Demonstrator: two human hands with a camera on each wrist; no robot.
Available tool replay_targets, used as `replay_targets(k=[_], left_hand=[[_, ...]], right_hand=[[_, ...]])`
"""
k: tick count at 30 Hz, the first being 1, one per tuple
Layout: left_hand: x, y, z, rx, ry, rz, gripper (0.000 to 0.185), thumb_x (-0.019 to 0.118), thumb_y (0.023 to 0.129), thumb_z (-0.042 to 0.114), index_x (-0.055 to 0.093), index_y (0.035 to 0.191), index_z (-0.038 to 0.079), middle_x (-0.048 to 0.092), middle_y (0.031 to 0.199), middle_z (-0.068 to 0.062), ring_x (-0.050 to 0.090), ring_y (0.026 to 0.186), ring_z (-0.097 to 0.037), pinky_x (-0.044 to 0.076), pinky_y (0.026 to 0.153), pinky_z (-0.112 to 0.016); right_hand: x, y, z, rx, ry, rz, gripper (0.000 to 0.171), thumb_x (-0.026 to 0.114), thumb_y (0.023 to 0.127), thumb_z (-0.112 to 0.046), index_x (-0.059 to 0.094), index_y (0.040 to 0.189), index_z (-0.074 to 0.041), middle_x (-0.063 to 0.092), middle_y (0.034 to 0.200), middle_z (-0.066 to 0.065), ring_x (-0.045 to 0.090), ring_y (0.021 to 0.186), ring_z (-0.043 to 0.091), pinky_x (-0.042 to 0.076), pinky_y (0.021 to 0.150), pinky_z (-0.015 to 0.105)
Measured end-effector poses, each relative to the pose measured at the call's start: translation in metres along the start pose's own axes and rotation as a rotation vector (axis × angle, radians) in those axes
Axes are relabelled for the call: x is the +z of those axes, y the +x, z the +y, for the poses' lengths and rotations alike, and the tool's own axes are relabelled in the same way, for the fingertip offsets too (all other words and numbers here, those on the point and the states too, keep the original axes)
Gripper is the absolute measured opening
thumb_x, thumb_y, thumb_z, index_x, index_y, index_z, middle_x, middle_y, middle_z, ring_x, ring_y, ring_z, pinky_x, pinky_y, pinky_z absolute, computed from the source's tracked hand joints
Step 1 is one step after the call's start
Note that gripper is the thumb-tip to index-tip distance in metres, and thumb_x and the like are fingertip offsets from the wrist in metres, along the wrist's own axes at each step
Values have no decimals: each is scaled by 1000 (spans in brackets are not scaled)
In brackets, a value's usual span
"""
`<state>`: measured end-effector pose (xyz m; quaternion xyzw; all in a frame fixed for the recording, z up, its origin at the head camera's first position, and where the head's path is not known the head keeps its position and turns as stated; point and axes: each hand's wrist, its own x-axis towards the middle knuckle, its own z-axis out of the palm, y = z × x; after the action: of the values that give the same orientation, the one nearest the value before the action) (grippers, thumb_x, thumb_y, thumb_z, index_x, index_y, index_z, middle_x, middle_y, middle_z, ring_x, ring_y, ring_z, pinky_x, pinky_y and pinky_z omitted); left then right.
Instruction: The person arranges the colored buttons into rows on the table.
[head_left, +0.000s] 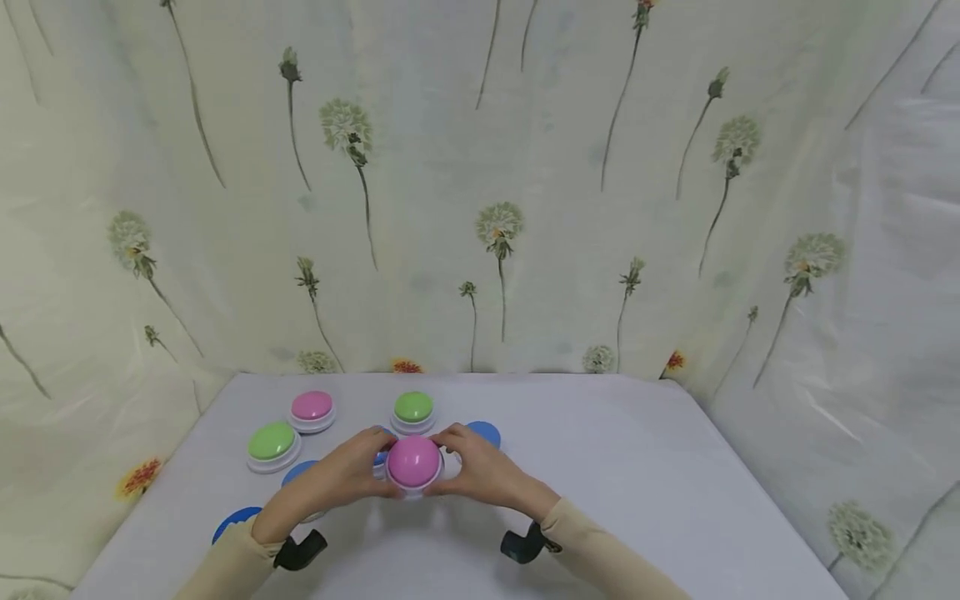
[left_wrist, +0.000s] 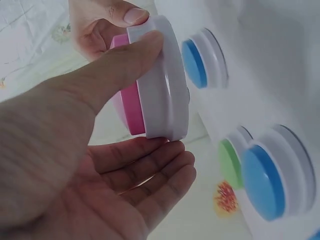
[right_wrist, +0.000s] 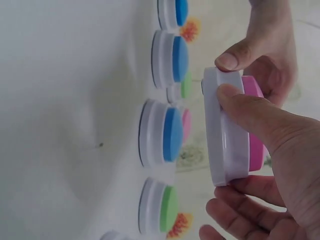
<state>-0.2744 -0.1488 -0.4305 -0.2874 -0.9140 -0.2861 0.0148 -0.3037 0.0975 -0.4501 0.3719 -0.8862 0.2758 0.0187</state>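
Both hands hold one push button, a round white base with a glossy pink dome, raised over the white table. My left hand grips its left side, thumb on one edge of the base and fingertips at the opposite edge. From the other side my right hand grips it the same way. In the left wrist view the two thumbs lie close together on the white rim, and the pink dome faces away from the table. A blue button is partly hidden behind the held one.
Beyond the hands stand a green button and a blue one. To the left are a pink button, a green one and blue ones partly covered by the left arm. A dandelion-print curtain encloses the table.
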Motion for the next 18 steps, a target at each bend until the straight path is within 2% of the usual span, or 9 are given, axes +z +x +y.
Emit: replay_targets(k=[6,9,15,18], left_hand=[[5,19,22,78,29,-2,61,86,70,31,60,119,4,62,113,-4,60,106,-18,53,91,-38],[9,29,35,89,44,-14,60,86,69,33,61,116,4,63,108,-3,60,102,-17,54,88,-36],[22,47,60,102,63,-50,62,86,69,38,62,117,7,62,105,2,59,99,-12,54,88,-31],[30,53,69,106,61,-74,62,86,69,39,62,118,9,63,105,2,58,99,-10,53,88,-28]], right_hand=[[-21,-21,8,-6,2,61,66,77,74,-53,61,127,-18,57,119,-6,57,111,15,51,94,33],[-31,-34,12,4,12,81,65,79,73,-52,62,126,-19,57,117,-7,59,110,16,52,94,35],[-50,-62,22,36,-13,109,63,80,71,-53,64,122,-21,56,110,-12,58,105,7,54,90,32],[-55,-76,26,64,-9,111,63,80,70,-54,64,122,-22,57,111,-12,58,104,6,54,90,35]])
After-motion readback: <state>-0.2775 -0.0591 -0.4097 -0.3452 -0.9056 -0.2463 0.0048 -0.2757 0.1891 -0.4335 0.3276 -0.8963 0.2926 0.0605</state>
